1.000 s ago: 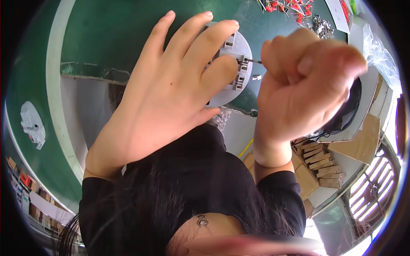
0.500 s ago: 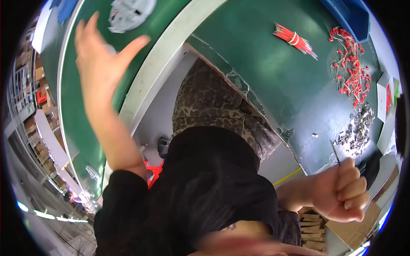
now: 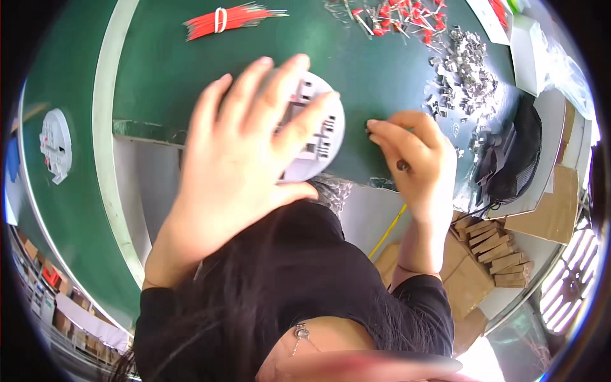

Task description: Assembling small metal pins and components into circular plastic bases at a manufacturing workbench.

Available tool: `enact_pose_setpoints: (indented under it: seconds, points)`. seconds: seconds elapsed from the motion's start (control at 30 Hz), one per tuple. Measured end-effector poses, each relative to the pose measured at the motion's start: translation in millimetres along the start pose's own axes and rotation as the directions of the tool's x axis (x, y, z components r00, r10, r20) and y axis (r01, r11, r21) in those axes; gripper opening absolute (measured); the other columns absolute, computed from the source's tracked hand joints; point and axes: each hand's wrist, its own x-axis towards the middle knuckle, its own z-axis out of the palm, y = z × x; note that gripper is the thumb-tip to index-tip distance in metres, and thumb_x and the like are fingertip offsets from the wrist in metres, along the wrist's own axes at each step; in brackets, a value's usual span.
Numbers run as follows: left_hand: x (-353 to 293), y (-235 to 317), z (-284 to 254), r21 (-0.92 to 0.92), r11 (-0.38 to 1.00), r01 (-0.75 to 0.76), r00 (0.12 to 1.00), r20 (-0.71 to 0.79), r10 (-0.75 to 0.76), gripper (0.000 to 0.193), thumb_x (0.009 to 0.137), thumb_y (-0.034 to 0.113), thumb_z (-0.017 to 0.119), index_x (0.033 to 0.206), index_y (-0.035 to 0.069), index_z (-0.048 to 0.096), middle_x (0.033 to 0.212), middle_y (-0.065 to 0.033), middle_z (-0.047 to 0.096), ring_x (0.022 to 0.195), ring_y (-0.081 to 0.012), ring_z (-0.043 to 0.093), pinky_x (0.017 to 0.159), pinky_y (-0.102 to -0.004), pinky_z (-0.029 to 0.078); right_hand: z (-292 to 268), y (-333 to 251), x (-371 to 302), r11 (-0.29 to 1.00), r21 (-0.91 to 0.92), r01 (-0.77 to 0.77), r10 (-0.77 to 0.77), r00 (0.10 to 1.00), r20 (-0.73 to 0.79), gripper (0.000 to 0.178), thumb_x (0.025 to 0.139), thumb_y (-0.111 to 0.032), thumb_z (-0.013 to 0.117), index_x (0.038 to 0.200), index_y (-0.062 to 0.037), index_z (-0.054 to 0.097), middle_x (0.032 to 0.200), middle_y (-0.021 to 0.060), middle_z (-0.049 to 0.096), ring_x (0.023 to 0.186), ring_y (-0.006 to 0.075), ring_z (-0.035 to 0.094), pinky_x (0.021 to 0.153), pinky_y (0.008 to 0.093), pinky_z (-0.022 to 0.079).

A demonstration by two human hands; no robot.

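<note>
My left hand (image 3: 242,146) lies over a white round plastic housing (image 3: 328,137) at the table's near edge. Its fingers are spread, the index finger crossing the face and the thumb by the lower rim. Dark slots and small raised parts show on the housing; the hand hides its left side. To the right, my right hand (image 3: 417,153) is closed in a pinch around a thin tool, whose dark round end (image 3: 402,165) shows by the palm. A tiny dark piece (image 3: 368,129) shows at its fingertips, too small to name.
A banded bundle of red wires (image 3: 238,19) lies at the back, with loose red-headed leads (image 3: 407,16) beside it. Small metal clips (image 3: 468,79) are heaped at right, near a black mesh pouch (image 3: 519,156). Another white housing (image 3: 57,143) sits on the left green surface.
My left hand has come from the left surface to the table before me, where a white housing now lies under it. My right hand has moved inward, still closed. The view has turned rightward.
</note>
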Motion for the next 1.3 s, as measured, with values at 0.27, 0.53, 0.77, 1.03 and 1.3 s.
enact_pose_setpoints:
  seconds: [0.27, 0.53, 0.77, 1.03, 1.3]
  points:
    - [95, -15, 0, -0.282, 0.958, 0.041, 0.998, -0.028, -0.051, 0.027, 0.089, 0.012, 0.073, 0.113, 0.004, 0.067, 0.113, -0.0105, 0.069, 0.099, -0.0267, 0.068, 0.084, -0.0345, 0.053, -4, 22, -13, 0.99, 0.105, 0.096, -0.07, 0.972, -0.225, 0.024, 0.079, 0.011, 0.073, 0.098, -0.0025, 0.068, 0.095, 0.012, 0.07, 0.077, 0.0244, 0.07, 0.066, 0.0307, 0.054]
    - [149, -22, 10, -0.225, 0.972, 0.075, 0.994, -0.057, -0.09, 0.01, 0.086, 0.008, 0.069, 0.089, 0.0, 0.063, 0.091, -0.0164, 0.062, 0.09, -0.0358, 0.062, 0.079, -0.042, 0.051, 4, 21, -13, 0.99, 0.114, 0.078, -0.04, 0.95, -0.309, 0.028, 0.076, -0.003, 0.08, 0.1, -0.0118, 0.068, 0.093, 0.0007, 0.07, 0.066, 0.0177, 0.065, 0.055, 0.0291, 0.044]
    - [77, -7, -9, -0.644, 0.736, 0.209, 0.951, -0.043, -0.307, 0.014, 0.088, -0.004, 0.07, 0.101, 0.0, 0.066, 0.1, -0.0105, 0.07, 0.089, -0.0182, 0.067, 0.08, -0.0288, 0.053, 0, -6, 5, 0.989, 0.142, 0.034, -0.009, 0.985, -0.172, 0.03, 0.073, 0.011, 0.074, 0.096, -0.0057, 0.066, 0.093, 0.0081, 0.072, 0.07, 0.0204, 0.067, 0.061, 0.029, 0.05]
    - [16, 3, 9, -0.538, 0.837, 0.097, 0.971, -0.133, -0.198, 0.021, 0.077, -0.006, 0.08, 0.093, 0.002, 0.069, 0.107, -0.013, 0.064, 0.088, -0.0174, 0.064, 0.077, -0.0291, 0.055, 20, -21, 10, 0.973, 0.217, 0.075, -0.04, 0.986, -0.161, 0.033, 0.069, 0.014, 0.073, 0.096, -0.0044, 0.066, 0.088, 0.0088, 0.069, 0.067, 0.017, 0.065, 0.054, 0.026, 0.042]
    - [32, -4, 15, -0.46, 0.885, 0.073, 0.981, -0.129, -0.147, 0.019, 0.074, -0.003, 0.083, 0.089, 0.003, 0.072, 0.114, -0.0103, 0.06, 0.092, -0.0188, 0.063, 0.073, -0.0279, 0.056, 11, -23, -5, 0.964, 0.249, -0.09, 0.146, 0.965, -0.216, 0.031, 0.072, 0.015, 0.072, 0.098, -0.0031, 0.069, 0.088, 0.0104, 0.069, 0.066, 0.0175, 0.062, 0.053, 0.0261, 0.041]
